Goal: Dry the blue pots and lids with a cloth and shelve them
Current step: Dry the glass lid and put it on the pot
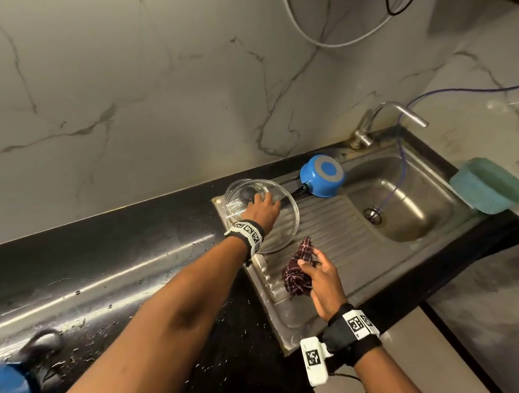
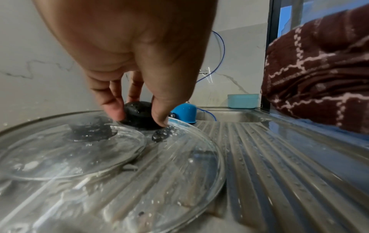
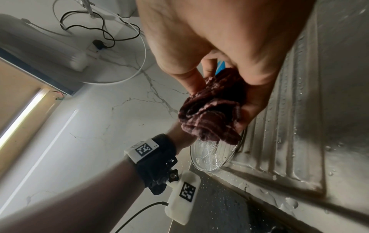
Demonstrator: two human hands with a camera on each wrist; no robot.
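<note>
Glass lids (image 2: pixel 111 173) overlap; left hand (image 1: pixel 262 209) hides one knob (image 2: pixel 139 114).

Dim indoor light, glare streaks on the wet black counter (image 1: pixel 108 279), wide-angle bending, blurred wrist-view edges.

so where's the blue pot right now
In the head view the blue pot sits upside down at the back of the draining board, between the glass lids and the sink basin.
</note>
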